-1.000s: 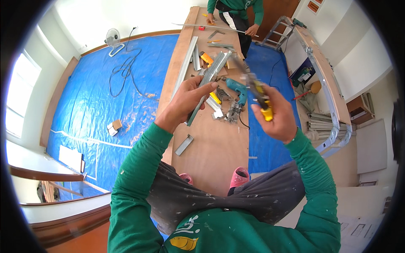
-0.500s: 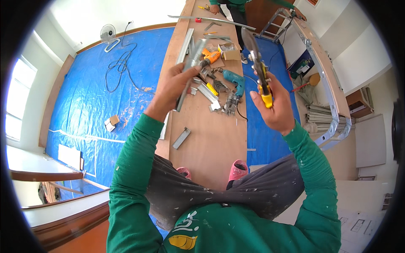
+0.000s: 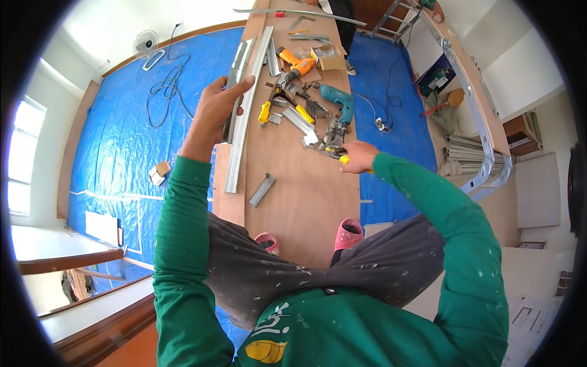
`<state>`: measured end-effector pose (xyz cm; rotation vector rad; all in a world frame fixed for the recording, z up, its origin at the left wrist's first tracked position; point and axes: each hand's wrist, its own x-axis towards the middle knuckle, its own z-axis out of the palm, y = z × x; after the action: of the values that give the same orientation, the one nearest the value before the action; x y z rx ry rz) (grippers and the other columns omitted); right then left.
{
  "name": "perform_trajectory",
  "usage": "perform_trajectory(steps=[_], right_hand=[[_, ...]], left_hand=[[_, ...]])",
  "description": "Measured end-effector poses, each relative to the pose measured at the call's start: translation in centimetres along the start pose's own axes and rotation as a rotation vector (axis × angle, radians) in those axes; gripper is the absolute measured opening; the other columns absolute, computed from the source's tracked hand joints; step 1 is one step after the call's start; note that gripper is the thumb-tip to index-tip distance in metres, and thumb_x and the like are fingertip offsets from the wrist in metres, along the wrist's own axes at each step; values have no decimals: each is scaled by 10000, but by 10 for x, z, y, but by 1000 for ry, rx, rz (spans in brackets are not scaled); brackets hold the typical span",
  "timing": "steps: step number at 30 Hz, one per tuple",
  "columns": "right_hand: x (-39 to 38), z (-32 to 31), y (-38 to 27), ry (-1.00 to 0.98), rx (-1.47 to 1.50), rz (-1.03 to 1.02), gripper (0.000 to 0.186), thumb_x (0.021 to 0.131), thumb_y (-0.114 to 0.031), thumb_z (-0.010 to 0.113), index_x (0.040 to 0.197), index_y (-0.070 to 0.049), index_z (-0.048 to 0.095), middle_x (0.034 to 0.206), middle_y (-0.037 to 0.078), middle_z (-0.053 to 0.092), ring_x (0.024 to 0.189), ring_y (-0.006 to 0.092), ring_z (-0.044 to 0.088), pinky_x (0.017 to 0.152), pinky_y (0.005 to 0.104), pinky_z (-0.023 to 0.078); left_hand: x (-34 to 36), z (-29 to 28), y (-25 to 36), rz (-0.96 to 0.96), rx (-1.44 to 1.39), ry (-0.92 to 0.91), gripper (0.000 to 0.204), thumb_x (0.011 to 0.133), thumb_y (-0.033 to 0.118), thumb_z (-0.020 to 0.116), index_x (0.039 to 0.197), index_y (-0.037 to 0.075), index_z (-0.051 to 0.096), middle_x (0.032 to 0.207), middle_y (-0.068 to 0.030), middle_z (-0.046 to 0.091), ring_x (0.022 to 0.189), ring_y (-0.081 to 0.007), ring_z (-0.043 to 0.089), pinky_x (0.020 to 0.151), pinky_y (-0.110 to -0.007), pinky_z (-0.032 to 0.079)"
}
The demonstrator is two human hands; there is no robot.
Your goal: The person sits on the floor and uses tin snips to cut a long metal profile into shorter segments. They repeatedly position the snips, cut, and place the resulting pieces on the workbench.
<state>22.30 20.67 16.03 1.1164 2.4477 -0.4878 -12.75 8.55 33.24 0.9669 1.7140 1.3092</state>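
My left hand [image 3: 219,105] is closed around a short galvanized metal channel [image 3: 240,60], held up over the left edge of the plywood board [image 3: 299,214]. A longer metal channel [image 3: 249,116] lies along the board beside that hand. My right hand [image 3: 361,157] is low at the board's right edge, closed on yellow-handled metal snips [image 3: 333,151]. The snips' blades point left toward metal scraps. Just beyond them is a teal corded drill [image 3: 337,103]. An orange cordless drill [image 3: 298,63] lies farther off. A second yellow-handled tool [image 3: 265,112] rests left of the scraps.
A short metal offcut [image 3: 262,189] lies near my pink-shod feet. Blue sheeting [image 3: 128,122] covers the floor, with a fan [image 3: 146,43] and black cord [image 3: 169,92]. Another person stands at the far end, near a ladder [image 3: 391,24]. A long metal strip [image 3: 299,16] crosses the board.
My right hand has come down with the snips, from raised to the board's right edge. My left hand has moved left with the metal channel, uncovering the long channel and second yellow-handled tool.
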Motion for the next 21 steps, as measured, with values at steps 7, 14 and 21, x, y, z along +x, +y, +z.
perform_trajectory(steps=[7,14,21], right_hand=[[82,95,-49,112,39,100,945,764,-655,866,1452,-73,581,1398,227,605,1320,427,589,1062,584,482],[99,158,-71,311,54,72,1050,727,-635,889,1528,-98,474,1380,193,555,1357,387,481,1140,605,328],[88,168,-81,360,34,-30,1004,749,-657,848,1486,-68,506,1305,188,550,1284,378,500,1071,646,362]], left_hand=[[18,-11,-21,-17,72,-11,473,922,276,836,1223,-48,667,815,7,581,649,-79,531,574,-251,449],[23,-12,-30,-107,-64,-24,440,943,245,819,1259,0,637,802,32,585,594,-51,523,533,-219,430],[19,-14,-29,-108,-85,-3,449,958,225,804,1296,-4,617,784,36,583,572,-43,519,512,-208,412]])
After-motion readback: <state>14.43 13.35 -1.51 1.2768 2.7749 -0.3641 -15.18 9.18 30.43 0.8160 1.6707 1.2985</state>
